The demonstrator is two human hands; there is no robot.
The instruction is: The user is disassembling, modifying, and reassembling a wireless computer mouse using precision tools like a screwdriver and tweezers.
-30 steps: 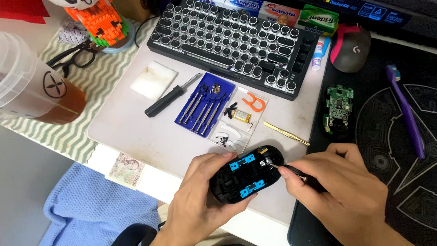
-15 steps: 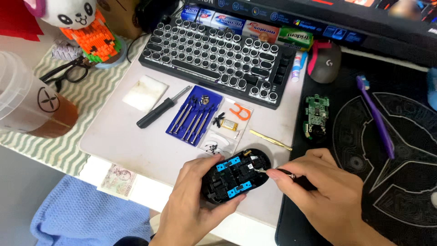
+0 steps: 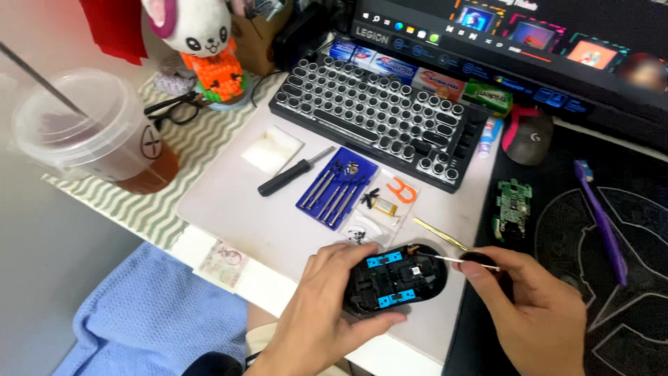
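Note:
My left hand (image 3: 321, 312) grips an opened black mouse shell (image 3: 396, 278) with blue parts inside, held just above the white mat's near edge. My right hand (image 3: 532, 313) pinches a thin white swab stick (image 3: 456, 260) whose tip reaches into the shell's right end. Just beyond the shell lie a small clear bag of parts (image 3: 360, 234), a gold pair of tweezers (image 3: 440, 234) and a small yellow battery (image 3: 383, 207). A green circuit board (image 3: 512, 207) rests on the dark mat to the right.
On the white mat (image 3: 229, 202) lie a blue tray of screwdriver bits (image 3: 337, 188), a black screwdriver (image 3: 292, 173), an orange pry tool (image 3: 401, 190) and a white pad (image 3: 272, 149). Behind are a round-key keyboard (image 3: 383, 118), a second mouse (image 3: 529, 138), a purple toothbrush (image 3: 602, 219), and left a lidded drink cup (image 3: 97, 136).
The view has shifted, so everything sits lower and further right in frame. My right hand has drawn back a little from the shell, showing more of the white stick. The left hand keeps its grip.

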